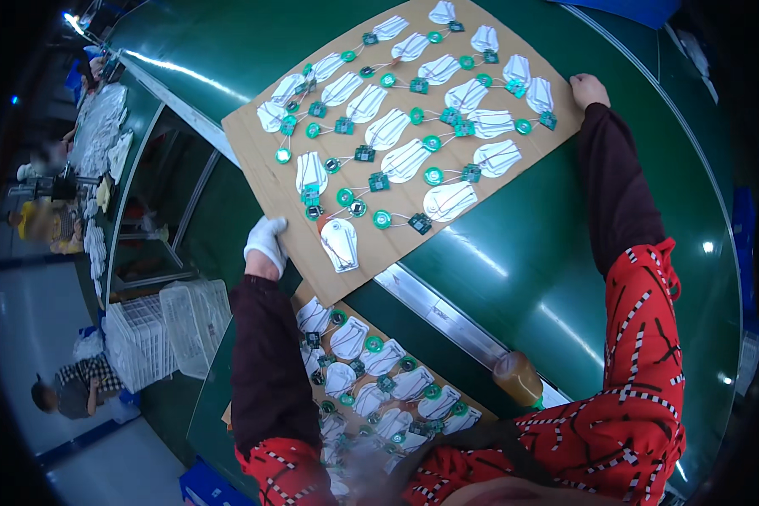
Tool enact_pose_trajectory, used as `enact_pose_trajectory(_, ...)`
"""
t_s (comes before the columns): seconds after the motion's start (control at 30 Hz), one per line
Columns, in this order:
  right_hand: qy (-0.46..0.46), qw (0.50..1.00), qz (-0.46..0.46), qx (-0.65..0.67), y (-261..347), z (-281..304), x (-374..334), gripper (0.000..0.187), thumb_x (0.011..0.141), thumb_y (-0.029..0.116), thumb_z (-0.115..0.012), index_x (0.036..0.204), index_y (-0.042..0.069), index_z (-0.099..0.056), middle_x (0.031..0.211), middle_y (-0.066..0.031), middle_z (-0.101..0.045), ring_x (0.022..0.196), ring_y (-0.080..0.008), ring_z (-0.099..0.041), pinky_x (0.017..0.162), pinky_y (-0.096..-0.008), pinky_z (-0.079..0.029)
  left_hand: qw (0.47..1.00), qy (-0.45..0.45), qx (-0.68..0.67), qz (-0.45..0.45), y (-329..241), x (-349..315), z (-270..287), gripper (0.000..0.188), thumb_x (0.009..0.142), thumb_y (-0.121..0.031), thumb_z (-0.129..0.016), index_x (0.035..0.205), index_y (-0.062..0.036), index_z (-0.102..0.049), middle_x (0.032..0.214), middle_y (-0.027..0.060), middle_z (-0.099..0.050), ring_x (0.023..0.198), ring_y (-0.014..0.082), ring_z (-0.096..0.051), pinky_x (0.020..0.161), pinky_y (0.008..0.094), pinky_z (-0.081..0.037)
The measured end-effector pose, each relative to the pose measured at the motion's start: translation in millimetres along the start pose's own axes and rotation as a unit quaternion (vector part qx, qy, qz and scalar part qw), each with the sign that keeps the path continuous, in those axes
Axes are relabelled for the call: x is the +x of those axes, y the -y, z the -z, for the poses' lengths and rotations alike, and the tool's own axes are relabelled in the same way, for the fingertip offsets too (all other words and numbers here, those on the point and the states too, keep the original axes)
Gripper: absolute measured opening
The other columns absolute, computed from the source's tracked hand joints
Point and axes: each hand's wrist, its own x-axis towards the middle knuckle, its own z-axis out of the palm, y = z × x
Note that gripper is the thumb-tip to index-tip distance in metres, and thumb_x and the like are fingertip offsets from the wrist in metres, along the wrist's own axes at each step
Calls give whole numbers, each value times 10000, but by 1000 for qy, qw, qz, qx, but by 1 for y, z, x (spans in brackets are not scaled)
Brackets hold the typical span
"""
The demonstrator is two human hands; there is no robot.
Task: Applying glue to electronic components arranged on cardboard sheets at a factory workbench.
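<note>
Cardboard makes the upper sheet (270, 181), a flat brown board held tilted over the green belt (514, 253). It carries rows of white pouches (405, 160), each wired to a green disc (433, 175) and a small dark circuit board (379, 181); one pouch (340, 244) lies at the sheet's near corner. A second sheet (468, 396) lies lower, close to the body, loaded with the same pouches, discs and boards, partly hidden behind the left forearm.

The left hand (266, 239), in a white glove, grips the upper sheet's near left edge, fingers curled shut over the edge. Its arm in a dark sleeve runs straight up from the lower edge of the view. The right hand (588, 88), bare, holds the far right corner of the same sheet, fingers closed on the edge with the thumb side on top; how far the fingers wrap under cannot be told. That arm is stretched out long across the belt, dark sleeve below a red patterned one.

A metal rail (447, 314) crosses the belt between the two sheets. A brownish tape roll (517, 377) sits near the rail, just beside the lower sheet. White wire baskets (164, 333) stand on the left beyond the belt, and another person (76, 386) sits farther left on the floor side.
</note>
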Motion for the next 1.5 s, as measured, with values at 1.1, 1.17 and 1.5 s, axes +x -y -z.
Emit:
enact_pose_trajectory(1.1,223,876,176,390,55,76,11,295,875,196,-470,1089,5,-540,977,-46,-588,884,-120,-537,777,-235,-411,968,118,-155,-155,-2,-87,56,369,782,-83,-573,1134,-41,-469,1034,90,-564,894,220,-584,743,370,-501)
enact_pose_trajectory(1.17,261,841,187,435,43,69,56,319,871,218,-495,1100,0,-538,1054,-53,-571,960,-125,-521,837,-235,-389,960,76,-183,-196,20,-96,72,365,778,-81,-576,1126,-35,-474,1033,89,-563,895,217,-579,735,371,-497)
enact_pose_trajectory(1.5,345,765,399,370,342,49,-141,265,864,195,-507,1030,-4,-564,913,-11,-585,814,-77,-523,723,-195,-400,923,-94,-250,-278,96,-314,245,433,801,-78,-537,1211,-27,-406,1095,111,-541,934,218,-570,787,344,-483)
